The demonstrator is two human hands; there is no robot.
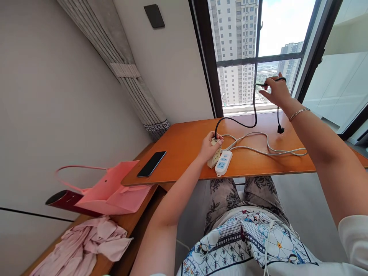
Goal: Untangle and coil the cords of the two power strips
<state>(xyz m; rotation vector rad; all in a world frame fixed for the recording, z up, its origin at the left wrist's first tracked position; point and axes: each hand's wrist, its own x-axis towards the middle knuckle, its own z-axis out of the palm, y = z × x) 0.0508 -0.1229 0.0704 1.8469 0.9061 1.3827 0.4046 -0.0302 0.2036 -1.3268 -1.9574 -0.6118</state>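
My left hand (211, 146) is closed around the end of a cream power strip (213, 160) near the table's front edge. A black power cord (240, 123) comes out at that end, by my fingers. Raised in front of the window, my right hand (275, 90) pinches the same black cord between thumb and fingers. From it a length hangs down to a black plug (280, 129) just above the tabletop. A white power strip (223, 163) with blue socket faces lies right beside the cream one, apart from my fingers.
Pale cables (267, 153) loop across the orange wooden table (184, 134). A black phone (151, 164) lies on its left side. Left of the table, a pink bag (115, 191), a dark red cylinder (69, 201) and crumpled pink cloth (89, 241) rest on a lower wooden surface.
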